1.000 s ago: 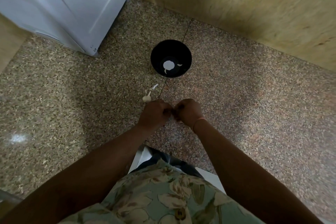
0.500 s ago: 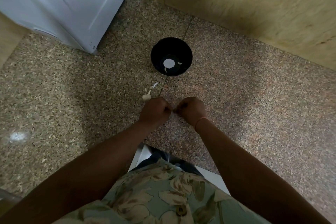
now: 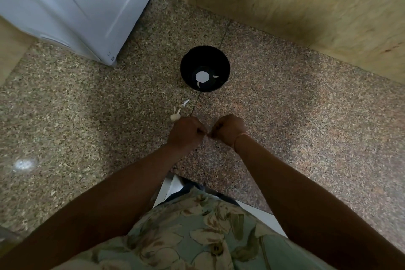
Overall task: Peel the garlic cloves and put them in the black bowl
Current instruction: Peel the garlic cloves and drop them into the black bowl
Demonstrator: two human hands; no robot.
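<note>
The black bowl (image 3: 184,72) stands on the speckled floor ahead of me. Inside it lie two pale peeled cloves (image 3: 215,76) beside a round white patch. My left hand (image 3: 186,131) and my right hand (image 3: 229,129) are held close together below the bowl, fingers curled and fingertips meeting. Between them they pinch a small garlic clove (image 3: 208,135), almost wholly hidden. A garlic stem remnant (image 3: 174,117) and bits of white skin (image 3: 185,103) lie on the floor just beyond my left hand.
A white appliance (image 3: 87,11) fills the upper left. A wooden wall (image 3: 285,2) runs along the back and right. My patterned shirt (image 3: 197,237) and a white seat edge (image 3: 171,186) are at the bottom.
Both hands stay together on the clove and have drifted slightly toward the bowl. The bowl and the scraps on the floor have not moved.
</note>
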